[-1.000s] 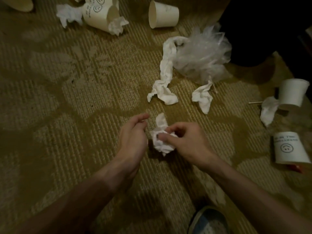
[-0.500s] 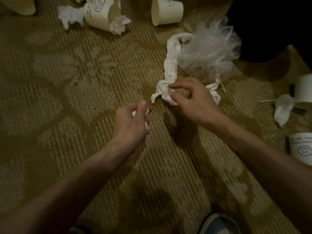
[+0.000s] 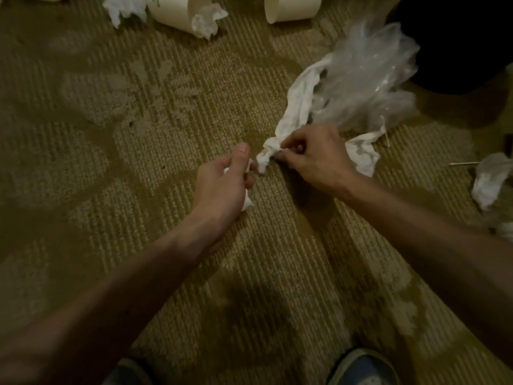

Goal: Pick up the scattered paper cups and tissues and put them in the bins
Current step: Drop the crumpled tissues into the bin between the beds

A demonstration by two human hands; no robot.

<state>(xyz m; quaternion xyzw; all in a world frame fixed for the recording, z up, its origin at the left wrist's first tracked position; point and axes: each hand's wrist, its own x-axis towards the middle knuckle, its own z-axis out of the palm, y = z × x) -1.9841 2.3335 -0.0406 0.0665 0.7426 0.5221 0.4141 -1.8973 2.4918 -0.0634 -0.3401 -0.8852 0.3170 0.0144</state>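
Observation:
My left hand (image 3: pixel 222 187) grips a small crumpled tissue (image 3: pixel 248 202); only white bits of it show past the fingers. My right hand (image 3: pixel 316 157) pinches the near end of a long twisted tissue (image 3: pixel 298 102) that trails up toward a clear plastic bag (image 3: pixel 369 79). Another tissue (image 3: pixel 362 151) lies just right of my right hand. Two paper cups lie on their sides at the top: one cup (image 3: pixel 173 9) with a tissue (image 3: pixel 206 22) at its mouth, the other cup (image 3: pixel 291 8) further right. One more tissue (image 3: pixel 123 9) lies at the top left.
Everything lies on a patterned tan carpet (image 3: pixel 111 134). A crumpled tissue (image 3: pixel 490 179) and a thin stick (image 3: pixel 463 163) lie at the right edge. A large dark object (image 3: pixel 466 37) fills the top right corner. My shoes (image 3: pixel 361 368) show at the bottom edge.
The small crumpled tissue passed from my right hand into my left hand. My right hand reached up and took hold of the long tissue's near end, lifting it slightly.

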